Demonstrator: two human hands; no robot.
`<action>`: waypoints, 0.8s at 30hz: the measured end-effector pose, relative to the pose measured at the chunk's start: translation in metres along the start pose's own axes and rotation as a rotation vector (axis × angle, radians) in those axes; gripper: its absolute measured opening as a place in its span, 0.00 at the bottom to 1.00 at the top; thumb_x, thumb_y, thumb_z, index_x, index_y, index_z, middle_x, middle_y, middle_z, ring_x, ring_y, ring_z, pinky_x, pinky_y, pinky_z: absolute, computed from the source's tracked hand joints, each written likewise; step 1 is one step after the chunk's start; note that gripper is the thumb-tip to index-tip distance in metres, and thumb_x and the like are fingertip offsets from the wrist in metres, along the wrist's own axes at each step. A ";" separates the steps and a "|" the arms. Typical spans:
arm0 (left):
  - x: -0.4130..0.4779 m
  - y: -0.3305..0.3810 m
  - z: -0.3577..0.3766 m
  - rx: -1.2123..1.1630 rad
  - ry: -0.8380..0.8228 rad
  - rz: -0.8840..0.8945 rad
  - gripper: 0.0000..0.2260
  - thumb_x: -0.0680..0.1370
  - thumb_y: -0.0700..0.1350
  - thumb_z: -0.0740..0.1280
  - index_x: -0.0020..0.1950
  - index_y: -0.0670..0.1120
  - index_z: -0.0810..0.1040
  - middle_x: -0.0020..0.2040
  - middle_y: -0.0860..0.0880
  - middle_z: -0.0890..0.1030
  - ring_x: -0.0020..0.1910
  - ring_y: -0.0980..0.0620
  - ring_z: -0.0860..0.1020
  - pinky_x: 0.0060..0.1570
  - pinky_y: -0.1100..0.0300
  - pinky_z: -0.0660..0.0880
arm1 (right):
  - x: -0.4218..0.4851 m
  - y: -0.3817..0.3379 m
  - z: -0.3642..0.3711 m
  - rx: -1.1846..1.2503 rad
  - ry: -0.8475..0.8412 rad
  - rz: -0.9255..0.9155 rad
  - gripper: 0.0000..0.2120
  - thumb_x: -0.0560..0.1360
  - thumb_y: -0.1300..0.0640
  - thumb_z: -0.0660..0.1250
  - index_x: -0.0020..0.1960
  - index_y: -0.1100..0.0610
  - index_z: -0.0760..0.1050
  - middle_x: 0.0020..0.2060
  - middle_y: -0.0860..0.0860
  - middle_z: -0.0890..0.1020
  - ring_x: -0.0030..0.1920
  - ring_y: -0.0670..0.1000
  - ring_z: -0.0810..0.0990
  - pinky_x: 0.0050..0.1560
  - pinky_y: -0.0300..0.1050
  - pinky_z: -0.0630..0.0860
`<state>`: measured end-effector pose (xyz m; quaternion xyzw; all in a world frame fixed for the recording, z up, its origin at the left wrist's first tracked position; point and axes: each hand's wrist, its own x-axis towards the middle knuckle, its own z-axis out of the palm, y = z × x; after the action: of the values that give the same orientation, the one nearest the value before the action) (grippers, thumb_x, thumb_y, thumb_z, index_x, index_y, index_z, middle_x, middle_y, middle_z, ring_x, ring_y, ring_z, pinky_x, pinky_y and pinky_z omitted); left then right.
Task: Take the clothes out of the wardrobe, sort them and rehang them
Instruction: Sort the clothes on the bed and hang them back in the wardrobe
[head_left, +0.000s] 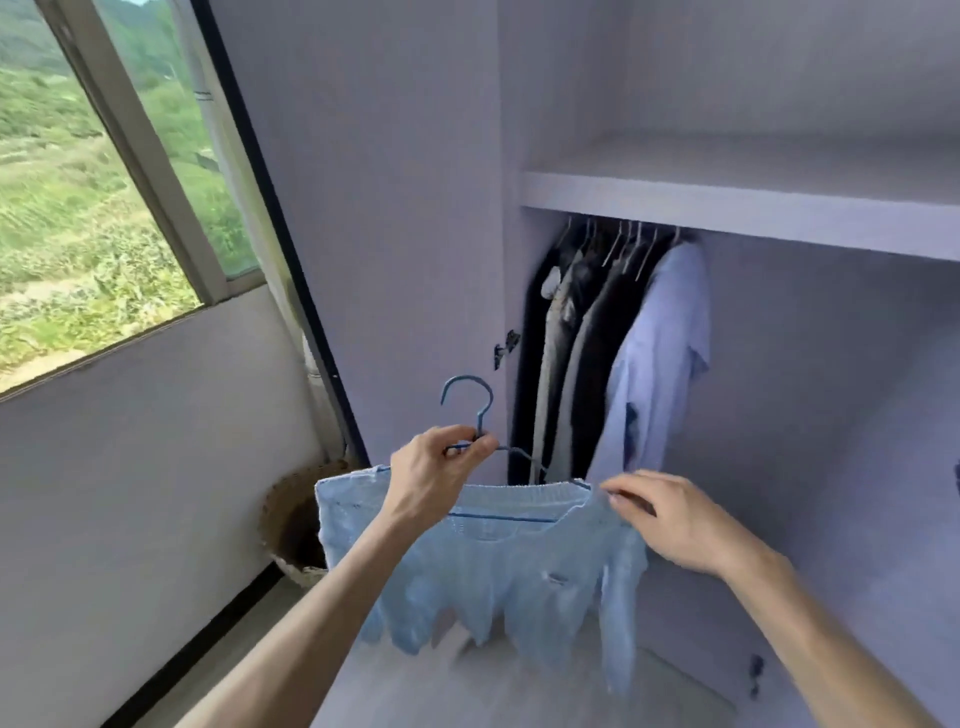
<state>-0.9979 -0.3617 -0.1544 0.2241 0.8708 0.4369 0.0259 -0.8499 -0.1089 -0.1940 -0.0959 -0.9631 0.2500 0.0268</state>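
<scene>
We seem to be rehanging: our left hand (436, 467) pinches the thin blue wire hanger (475, 402) below its hook, our right hand (670, 519) pinches a shoulder of the pale blue knitted sweater (498, 571) on it — before the white wardrobe (831, 415). Next, likely, hook it beside the dark hanging clothes (597, 338).

Bare on both sides, fingertip to frame edge: left hand (431, 470) and right hand (675, 519), long lean forearms (332, 597) cut off at the bottom.
</scene>
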 end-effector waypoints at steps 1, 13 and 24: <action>0.006 0.002 0.011 0.037 -0.023 0.019 0.11 0.75 0.62 0.69 0.47 0.58 0.84 0.44 0.54 0.83 0.43 0.57 0.79 0.51 0.57 0.73 | -0.009 0.003 -0.002 0.019 -0.043 0.037 0.13 0.82 0.49 0.62 0.65 0.45 0.77 0.51 0.39 0.80 0.52 0.42 0.76 0.56 0.39 0.71; 0.040 0.063 0.105 0.147 -0.443 0.260 0.11 0.81 0.53 0.64 0.58 0.52 0.82 0.42 0.51 0.82 0.31 0.54 0.74 0.41 0.55 0.77 | -0.092 0.021 -0.027 0.572 -0.283 0.337 0.05 0.80 0.59 0.65 0.56 0.57 0.75 0.38 0.50 0.76 0.29 0.44 0.70 0.31 0.37 0.69; 0.087 0.090 0.119 0.316 -0.627 0.397 0.23 0.81 0.50 0.64 0.77 0.55 0.67 0.74 0.43 0.71 0.69 0.45 0.72 0.63 0.59 0.67 | -0.072 0.038 -0.041 0.934 -0.042 0.462 0.02 0.80 0.62 0.65 0.52 0.61 0.74 0.32 0.49 0.71 0.27 0.44 0.68 0.26 0.36 0.66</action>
<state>-1.0145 -0.1903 -0.1452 0.5115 0.8170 0.2044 0.1707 -0.7691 -0.0706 -0.1771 -0.2786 -0.7030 0.6543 -0.0082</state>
